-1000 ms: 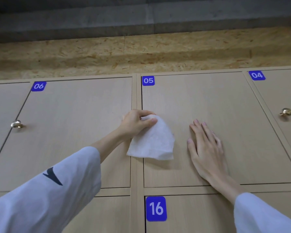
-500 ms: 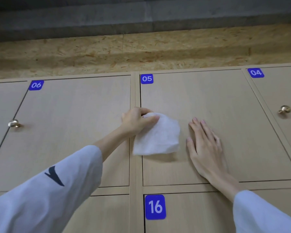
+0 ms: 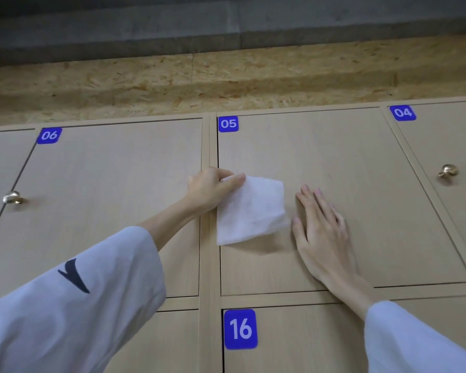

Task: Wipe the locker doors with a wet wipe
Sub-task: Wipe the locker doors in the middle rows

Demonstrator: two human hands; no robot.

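A white wet wipe [image 3: 250,211] hangs against the light wooden door of locker 05 [image 3: 347,157], near its left edge. My left hand [image 3: 210,189] pinches the wipe's upper left corner between thumb and fingers. My right hand [image 3: 323,232] lies flat on the same door just right of the wipe, fingers straight and pointing up, holding nothing. The door of locker 06 [image 3: 105,197] is to the left.
A brass knob [image 3: 11,197] sits at the left edge by locker 06, and another knob [image 3: 447,171] on locker 04 [image 3: 447,135]. Locker 16 [image 3: 293,340] is below. A chipboard strip [image 3: 226,82] and grey wall run above the lockers.
The wipe has swung up and to the right under my left hand, spreading wider across door 05. My right hand stays flat in nearly the same spot.
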